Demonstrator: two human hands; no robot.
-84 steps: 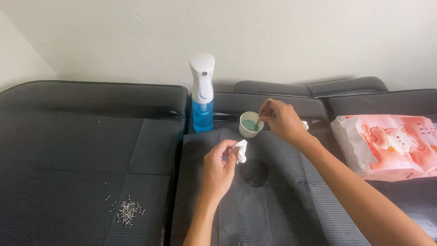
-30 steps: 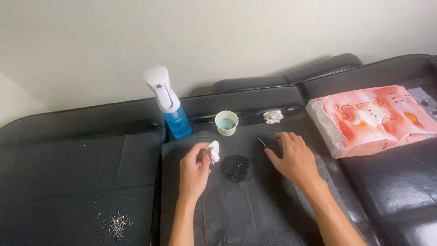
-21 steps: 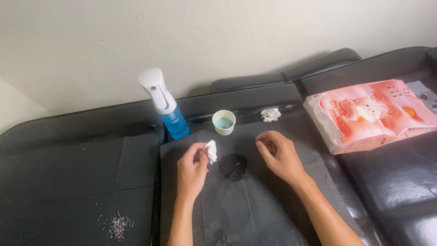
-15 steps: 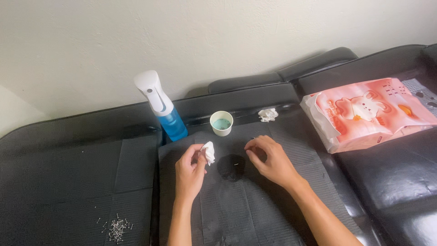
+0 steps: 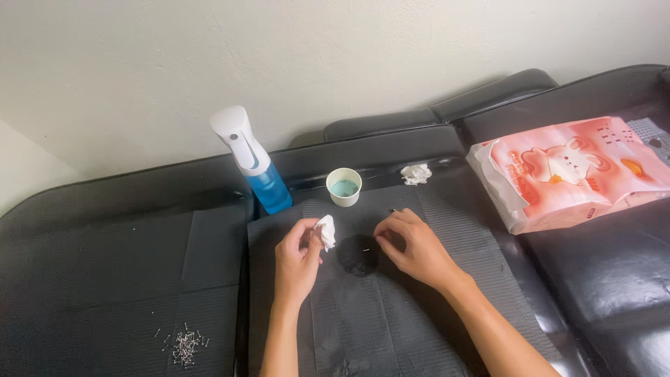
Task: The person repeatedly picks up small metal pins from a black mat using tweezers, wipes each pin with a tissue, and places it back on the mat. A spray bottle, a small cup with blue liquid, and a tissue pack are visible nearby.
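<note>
Tissue wad [image 5: 326, 231], small and white, is pinched between the thumb and fingertips of the left hand [image 5: 296, 262], just left of centre in the frame. It is held clear of the grooved black mat [image 5: 391, 328], apparently so that it stays ready above the wet dark patch [image 5: 358, 255] at the centre of the frame.

The right hand [image 5: 415, 248] is lowered at the right edge of that patch, with the fingers curled and the thumb and forefinger drawn together. A thin pin-like object [image 5: 366, 249] lies on the patch just off the fingertips; whether it is actually gripped cannot be told.

A small white cup [image 5: 344, 186] with blue-green liquid is set above the patch, within short reach of both hands. A spray bottle [image 5: 252, 162] with a white head and blue liquid stands upright to the upper left of the cup. A second crumpled tissue [image 5: 416, 174] lies to the right of the cup, apart from the work area.

A pink soft tissue pack [image 5: 572, 171] lies at the upper right. A heap of small metal pins [image 5: 184, 344] is kept at the lower left, well apart from the wet zone.
</note>
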